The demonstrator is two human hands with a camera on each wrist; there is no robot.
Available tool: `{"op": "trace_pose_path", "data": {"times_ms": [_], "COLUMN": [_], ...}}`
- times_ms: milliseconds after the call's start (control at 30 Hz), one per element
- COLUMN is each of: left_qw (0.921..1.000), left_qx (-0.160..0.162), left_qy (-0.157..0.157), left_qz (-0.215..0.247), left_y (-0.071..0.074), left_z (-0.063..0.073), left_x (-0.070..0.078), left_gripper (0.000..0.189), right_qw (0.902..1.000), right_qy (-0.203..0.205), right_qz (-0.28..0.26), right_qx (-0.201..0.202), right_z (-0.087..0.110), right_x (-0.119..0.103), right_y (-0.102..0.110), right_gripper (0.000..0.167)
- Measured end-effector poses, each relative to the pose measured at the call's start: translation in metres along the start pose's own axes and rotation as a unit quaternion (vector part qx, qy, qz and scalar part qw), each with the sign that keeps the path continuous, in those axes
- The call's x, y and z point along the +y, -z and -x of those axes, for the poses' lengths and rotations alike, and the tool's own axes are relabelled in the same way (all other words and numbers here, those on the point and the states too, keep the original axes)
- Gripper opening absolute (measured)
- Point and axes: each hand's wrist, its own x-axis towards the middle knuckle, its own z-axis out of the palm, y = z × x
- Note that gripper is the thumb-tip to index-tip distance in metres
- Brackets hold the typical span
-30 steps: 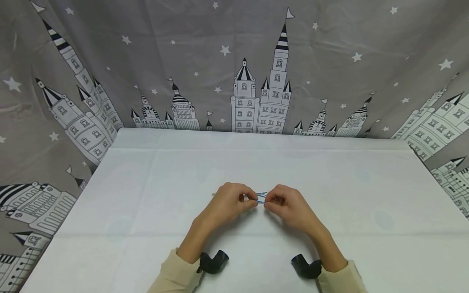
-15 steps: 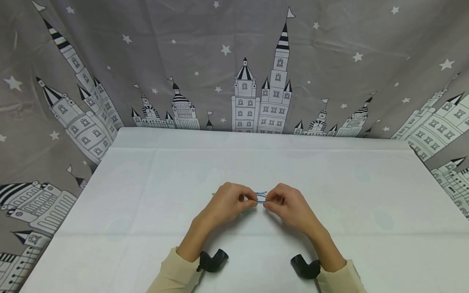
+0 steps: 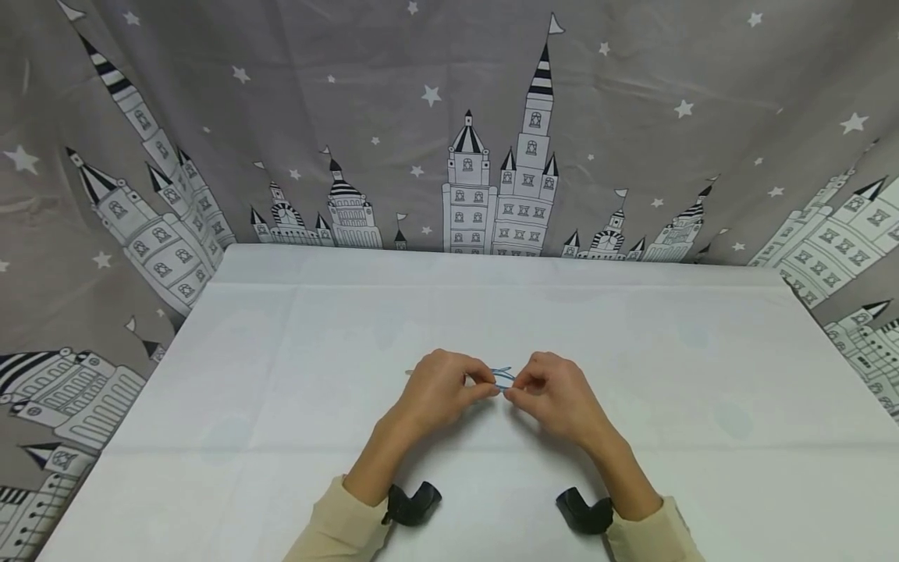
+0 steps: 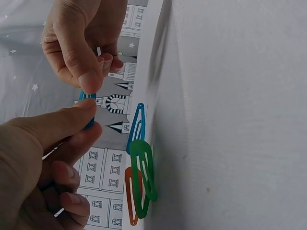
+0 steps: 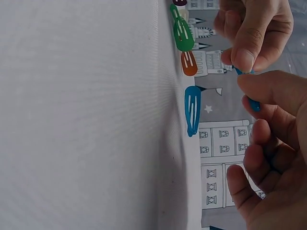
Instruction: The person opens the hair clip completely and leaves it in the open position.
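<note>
A small blue snap hair clip point(image 5: 254, 104) is pinched between my two hands. My left hand point(image 3: 437, 394) grips one end with thumb and index finger; my right hand point(image 3: 559, 400) pinches the other end the same way. The fingertips of both hands nearly meet, covering most of the clip. Beyond them on the table lies a second blue hair clip point(image 5: 193, 92). Close to it are a green hair clip point(image 5: 184, 44) and an orange hair clip point(image 5: 190, 70), which the green one partly overlaps in the left wrist view.
A dark maroon piece point(image 5: 180, 2) shows at the top edge of the right wrist view, past the green clip. The white tabletop point(image 3: 316, 336) reaches back to a grey curtain point(image 3: 386, 47) printed with castles and stars.
My left hand has shifted slightly to the right, so the fingertips of both hands are closer together. Both hands keep their pinch on the blue hair clip.
</note>
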Motion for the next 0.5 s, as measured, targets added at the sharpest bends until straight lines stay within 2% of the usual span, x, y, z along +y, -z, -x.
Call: {"op": "trace_pose_path", "data": {"times_ms": [500], "left_qw": [0.9992], "left_qx": [0.008], "left_qy": [-0.021], "left_qz": [-0.032], "left_y": [-0.0041], "left_z": [0.0008], "left_x": [0.0048], "left_gripper": [0.006], "right_qw": [0.9993], "right_qy": [0.031], "right_qz": [0.014], "right_qx": [0.013], "right_z": [0.0013], "right_x": [0.0025], "right_y": [-0.0018], "right_gripper": [0.021]}}
